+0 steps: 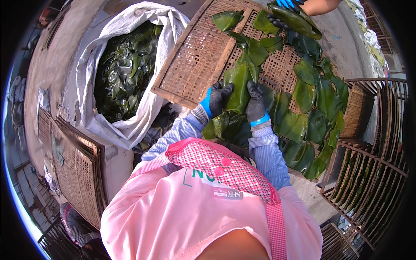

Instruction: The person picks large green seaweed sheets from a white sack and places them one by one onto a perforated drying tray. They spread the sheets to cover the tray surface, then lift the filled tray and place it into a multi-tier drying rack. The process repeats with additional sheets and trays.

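A wet, dark green leaf-like piece [236, 86], seemingly kelp, is stretched between my two gloved hands over a woven bamboo drying tray [191, 58]. My left hand [219, 97], in a black and blue glove, pinches its left edge. On the opposite edge, my right hand [256, 102] grips it with thumb and fingers. Flat green pieces [304, 94] cover much of the tray's right side, some overlapping. More pieces [227, 126] lie just below my hands, partly hidden by my arms.
A white woven sack [86, 74] full of wet green pieces [130, 68] stands left of the tray. At the top right, another person's gloved hands [282, 16] hold a stack of pieces. Slatted racks [367, 182] with loaded trays stand at right; woven trays [74, 172] lean at left.
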The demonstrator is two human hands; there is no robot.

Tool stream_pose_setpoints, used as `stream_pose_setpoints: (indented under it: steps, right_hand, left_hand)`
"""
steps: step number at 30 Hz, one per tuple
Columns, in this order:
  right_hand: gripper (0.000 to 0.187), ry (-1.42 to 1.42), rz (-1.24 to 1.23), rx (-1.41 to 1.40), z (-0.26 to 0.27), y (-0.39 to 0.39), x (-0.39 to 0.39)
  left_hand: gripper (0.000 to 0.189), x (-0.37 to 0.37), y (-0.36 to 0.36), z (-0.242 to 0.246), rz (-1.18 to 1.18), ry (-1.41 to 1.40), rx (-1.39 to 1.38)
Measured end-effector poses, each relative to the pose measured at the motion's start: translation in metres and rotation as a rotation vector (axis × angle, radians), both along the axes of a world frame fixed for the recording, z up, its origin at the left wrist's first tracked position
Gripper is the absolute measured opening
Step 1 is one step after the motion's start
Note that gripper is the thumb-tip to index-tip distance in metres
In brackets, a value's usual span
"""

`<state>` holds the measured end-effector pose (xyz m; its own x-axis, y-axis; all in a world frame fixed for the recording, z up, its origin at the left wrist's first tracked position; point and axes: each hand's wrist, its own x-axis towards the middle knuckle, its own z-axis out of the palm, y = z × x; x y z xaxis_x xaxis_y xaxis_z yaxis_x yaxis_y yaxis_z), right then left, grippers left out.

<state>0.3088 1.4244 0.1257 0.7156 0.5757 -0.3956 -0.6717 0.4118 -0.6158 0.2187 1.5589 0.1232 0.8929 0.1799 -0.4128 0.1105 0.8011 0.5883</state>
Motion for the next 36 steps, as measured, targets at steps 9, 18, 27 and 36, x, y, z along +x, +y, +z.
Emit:
stream_pose_setpoints:
  steps: [9,18,27,36]
  right_hand:
    - [0.02,0.245,-0.206,0.156,-0.138,-0.035,0.051]
    - [0.099,-0.89,0.391,-1.652,-0.017,0.086,0.128]
    - [0.031,-1.107,0.317,-1.284,-0.056,0.07,0.164]
    - [0.035,-1.124,0.16,-0.378,0.074,0.009,0.045]
  left_hand:
    - [0.03,0.008,0.03,-0.131,0.047,0.355,0.697]
    - [0.04,-0.017,-0.003,-0.063,0.311,0.318,1.144]
    - [0.04,0.037,0.01,0.015,0.078,0.127,0.477]
    - [0.055,0.077,0.019,0.004,0.125,-0.259,-0.399]
